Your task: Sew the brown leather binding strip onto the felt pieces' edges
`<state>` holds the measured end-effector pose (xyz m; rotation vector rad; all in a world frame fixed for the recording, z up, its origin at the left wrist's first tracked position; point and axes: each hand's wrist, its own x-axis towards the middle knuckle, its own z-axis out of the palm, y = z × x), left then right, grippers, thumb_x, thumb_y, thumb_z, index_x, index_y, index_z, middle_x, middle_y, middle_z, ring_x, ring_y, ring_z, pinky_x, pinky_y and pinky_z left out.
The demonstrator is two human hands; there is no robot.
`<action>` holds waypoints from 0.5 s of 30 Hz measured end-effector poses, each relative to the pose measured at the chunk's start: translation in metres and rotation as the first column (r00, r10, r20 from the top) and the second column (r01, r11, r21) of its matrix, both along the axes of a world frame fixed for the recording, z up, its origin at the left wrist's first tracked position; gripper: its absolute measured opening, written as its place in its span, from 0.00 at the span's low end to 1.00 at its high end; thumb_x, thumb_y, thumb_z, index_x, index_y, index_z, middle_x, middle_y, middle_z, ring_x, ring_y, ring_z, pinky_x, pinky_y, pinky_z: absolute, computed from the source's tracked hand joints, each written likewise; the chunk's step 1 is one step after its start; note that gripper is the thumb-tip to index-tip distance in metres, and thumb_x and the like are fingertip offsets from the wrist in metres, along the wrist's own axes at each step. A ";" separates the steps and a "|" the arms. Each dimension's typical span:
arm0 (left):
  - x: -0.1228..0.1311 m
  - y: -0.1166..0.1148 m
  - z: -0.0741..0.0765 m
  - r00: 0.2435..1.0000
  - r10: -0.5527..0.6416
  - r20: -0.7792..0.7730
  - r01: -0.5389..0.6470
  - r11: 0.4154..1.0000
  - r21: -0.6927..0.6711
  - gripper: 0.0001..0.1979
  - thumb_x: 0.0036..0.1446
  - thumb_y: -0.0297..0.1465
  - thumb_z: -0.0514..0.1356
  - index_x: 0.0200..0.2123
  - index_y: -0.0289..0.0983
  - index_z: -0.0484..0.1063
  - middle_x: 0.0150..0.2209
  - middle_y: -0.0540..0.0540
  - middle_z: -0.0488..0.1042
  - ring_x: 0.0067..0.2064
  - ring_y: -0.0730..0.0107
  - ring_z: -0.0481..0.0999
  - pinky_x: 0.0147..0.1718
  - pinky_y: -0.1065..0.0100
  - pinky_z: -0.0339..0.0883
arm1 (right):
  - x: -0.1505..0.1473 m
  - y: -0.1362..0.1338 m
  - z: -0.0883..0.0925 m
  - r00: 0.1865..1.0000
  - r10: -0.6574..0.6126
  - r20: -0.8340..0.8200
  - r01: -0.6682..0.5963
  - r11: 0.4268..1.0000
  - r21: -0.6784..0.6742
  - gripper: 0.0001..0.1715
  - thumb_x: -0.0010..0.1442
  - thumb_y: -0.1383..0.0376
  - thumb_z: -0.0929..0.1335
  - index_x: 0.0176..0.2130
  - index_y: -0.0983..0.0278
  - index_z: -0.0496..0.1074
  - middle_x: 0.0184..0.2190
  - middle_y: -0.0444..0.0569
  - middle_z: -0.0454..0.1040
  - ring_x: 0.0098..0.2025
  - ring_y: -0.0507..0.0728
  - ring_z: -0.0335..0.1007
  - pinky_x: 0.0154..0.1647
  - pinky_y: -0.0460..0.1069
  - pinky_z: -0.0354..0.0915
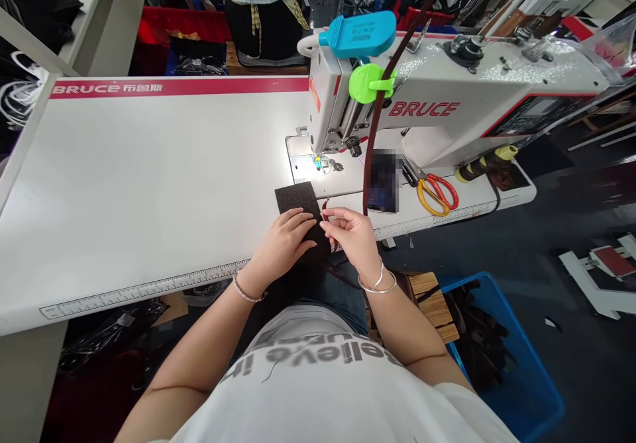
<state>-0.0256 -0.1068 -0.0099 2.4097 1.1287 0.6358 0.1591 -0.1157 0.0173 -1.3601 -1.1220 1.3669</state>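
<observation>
Head view: the left hand (289, 236) lies palm down on the dark panel (296, 195), fingers extended and closed on nothing. On the right hand (352, 230), thumb and forefinger appear to meet in a pinch on a thin red-brown strip (325, 207), just beside the panel's right edge. The panel rests at the front of the table (149, 185), nearer the body than the machine (437, 85) and its plate (303, 166). A brown ribbon (370, 158) hangs down to the right hand; I cannot tell whether it joins the strip.

To do this well, the left hand should press lightly and evenly, so that the panel neither slides nor turns. The 2 pinching fingertips would do best with a short length of strip free, as a long tail is likely to twist. Any alignment is easiest judged against the panel's straight edge. The ribbon wants slack: if it is joined, a tug could pull the strip askew. The scissors (433, 195) lie well apart from the 2 hands.
</observation>
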 end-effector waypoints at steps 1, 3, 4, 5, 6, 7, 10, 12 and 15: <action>0.001 0.000 0.001 1.000 -0.005 0.000 0.005 1.000 0.003 0.18 0.64 0.35 0.57 0.56 0.36 0.69 0.56 0.40 0.72 0.62 0.50 0.65 0.61 0.47 0.64 | -0.001 0.000 0.000 1.000 0.002 0.025 -0.002 1.000 -0.002 0.22 0.50 0.57 0.75 0.43 0.67 0.76 0.19 0.41 0.70 0.20 0.46 0.63 0.23 0.44 0.63; 0.003 0.001 0.001 1.000 -0.008 0.009 0.007 1.000 0.011 0.17 0.65 0.34 0.55 0.55 0.36 0.70 0.54 0.40 0.72 0.61 0.52 0.65 0.60 0.48 0.65 | -0.002 -0.001 0.001 0.998 0.002 0.060 -0.001 1.000 -0.019 0.23 0.50 0.59 0.75 0.44 0.67 0.76 0.19 0.41 0.70 0.20 0.46 0.64 0.22 0.43 0.64; 0.004 0.001 0.000 1.000 -0.005 0.018 0.005 1.000 0.018 0.16 0.66 0.33 0.54 0.54 0.35 0.70 0.54 0.40 0.73 0.60 0.52 0.65 0.60 0.49 0.65 | -0.002 -0.001 0.001 0.998 -0.002 0.067 0.004 1.000 -0.029 0.23 0.50 0.60 0.74 0.44 0.68 0.76 0.20 0.41 0.70 0.20 0.47 0.65 0.22 0.43 0.64; 0.006 0.001 0.000 1.000 -0.002 0.027 0.002 1.000 0.026 0.15 0.66 0.32 0.53 0.53 0.35 0.70 0.53 0.40 0.73 0.60 0.53 0.66 0.59 0.49 0.66 | -0.002 -0.001 0.001 0.998 -0.011 0.068 0.014 0.999 -0.037 0.23 0.50 0.60 0.74 0.44 0.68 0.76 0.20 0.42 0.71 0.20 0.47 0.66 0.22 0.43 0.66; 0.007 0.002 -0.001 0.999 0.000 0.035 -0.001 0.999 0.034 0.15 0.67 0.31 0.53 0.53 0.35 0.70 0.52 0.40 0.73 0.59 0.54 0.66 0.59 0.50 0.67 | -0.003 -0.002 0.000 0.998 -0.021 0.065 0.024 0.999 -0.042 0.23 0.51 0.59 0.73 0.44 0.69 0.76 0.20 0.43 0.72 0.20 0.48 0.67 0.22 0.43 0.67; 0.009 0.002 -0.001 0.999 0.002 0.042 -0.004 0.999 0.044 0.14 0.67 0.31 0.52 0.52 0.35 0.70 0.52 0.40 0.73 0.59 0.54 0.66 0.58 0.51 0.67 | -0.003 -0.002 -0.001 0.998 -0.031 0.060 0.033 0.999 -0.042 0.23 0.52 0.58 0.72 0.44 0.69 0.76 0.20 0.44 0.73 0.20 0.48 0.67 0.22 0.44 0.68; 0.014 0.002 -0.002 0.998 0.015 0.056 -0.018 0.998 0.067 0.13 0.66 0.28 0.52 0.51 0.35 0.70 0.50 0.40 0.73 0.56 0.56 0.68 0.56 0.52 0.69 | -0.002 -0.003 -0.005 0.997 -0.062 0.046 0.062 0.998 -0.004 0.23 0.54 0.54 0.70 0.42 0.70 0.76 0.23 0.47 0.75 0.20 0.49 0.69 0.23 0.44 0.71; 0.017 0.002 -0.001 0.998 0.024 0.064 -0.028 0.998 0.062 0.12 0.66 0.28 0.52 0.50 0.36 0.70 0.48 0.41 0.74 0.53 0.57 0.70 0.53 0.52 0.69 | -0.001 -0.003 -0.010 0.996 -0.080 0.041 0.079 0.996 0.029 0.22 0.56 0.54 0.69 0.43 0.69 0.75 0.27 0.49 0.77 0.22 0.49 0.71 0.23 0.44 0.72; 0.022 0.001 0.000 0.980 0.089 0.175 -0.090 0.996 -0.006 0.13 0.66 0.28 0.53 0.52 0.35 0.66 0.48 0.40 0.75 0.51 0.59 0.72 0.51 0.54 0.70 | -0.001 -0.002 -0.017 0.995 -0.091 0.028 0.090 0.995 0.049 0.21 0.58 0.54 0.68 0.45 0.67 0.74 0.34 0.51 0.79 0.25 0.50 0.74 0.24 0.44 0.73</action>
